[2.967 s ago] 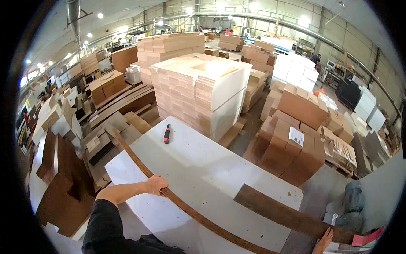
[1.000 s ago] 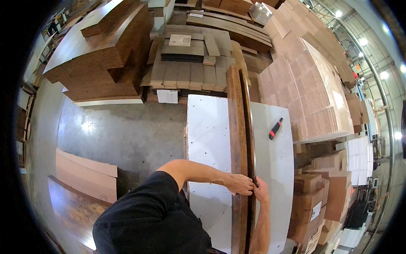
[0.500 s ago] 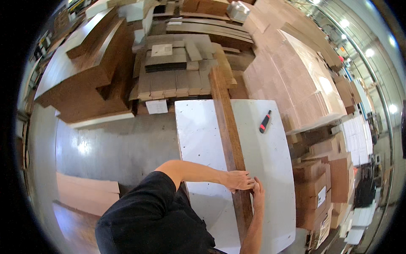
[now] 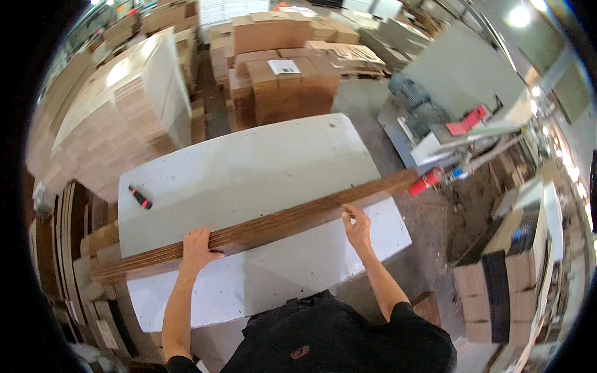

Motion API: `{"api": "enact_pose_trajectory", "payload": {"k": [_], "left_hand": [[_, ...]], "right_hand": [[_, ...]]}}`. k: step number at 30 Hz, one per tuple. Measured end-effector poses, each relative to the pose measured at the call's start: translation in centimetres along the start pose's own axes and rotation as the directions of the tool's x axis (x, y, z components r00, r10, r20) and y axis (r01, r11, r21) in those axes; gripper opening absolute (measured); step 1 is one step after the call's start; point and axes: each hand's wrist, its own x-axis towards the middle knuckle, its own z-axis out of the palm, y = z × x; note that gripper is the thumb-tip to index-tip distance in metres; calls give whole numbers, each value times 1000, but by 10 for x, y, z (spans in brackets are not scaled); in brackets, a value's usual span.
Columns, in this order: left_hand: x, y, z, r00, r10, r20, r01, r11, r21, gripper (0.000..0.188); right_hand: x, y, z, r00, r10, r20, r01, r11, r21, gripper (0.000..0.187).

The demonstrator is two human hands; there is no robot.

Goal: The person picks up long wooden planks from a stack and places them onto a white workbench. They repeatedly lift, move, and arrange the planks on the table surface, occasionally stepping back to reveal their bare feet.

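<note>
Across a white table [image 4: 242, 149] lies a long bundle of brown wood-grain boards [image 4: 273, 224], layered edge by edge. Both its ends reach past the tabletop. My left hand [image 4: 198, 250] is closed over the bundle's left part, fingers over the top and thumb along the near side. My right hand [image 4: 357, 230] is at the bundle's near side, right of the middle, its fingers curled into a pinch. Whatever may be between those fingertips is too small to make out. A black and red handled tool [image 4: 140, 197], perhaps a utility knife, lies at the table's far left.
Stacked brown cartons [image 4: 283, 87] stand beyond the table. A wrapped pallet stack [image 4: 124, 118] rises at the far left. To the right is a machine with a motor [image 4: 416, 102], with a red-ended tool [image 4: 426, 181] near the bundle's right end. More stacked panels [image 4: 497, 286] stand lower right.
My view has turned to the right, so the table now runs crosswise. My hands, close together before, are now far apart along the bundle.
</note>
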Motion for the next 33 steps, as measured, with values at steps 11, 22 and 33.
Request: {"api": "enact_pose_trajectory", "payload": {"k": [11, 22, 33], "left_hand": [[29, -29, 6, 970, -100, 224, 96, 995, 30, 84], [1, 16, 30, 999, 29, -44, -25, 996, 86, 65], [-10, 25, 31, 997, 8, -81, 7, 982, 189, 103]], "right_hand": [[41, 135, -105, 906, 255, -337, -283, 958, -35, 25], [134, 289, -206, 735, 593, -329, -413, 776, 476, 52], [184, 287, -185, 854, 475, -213, -288, 772, 567, 34]]}}
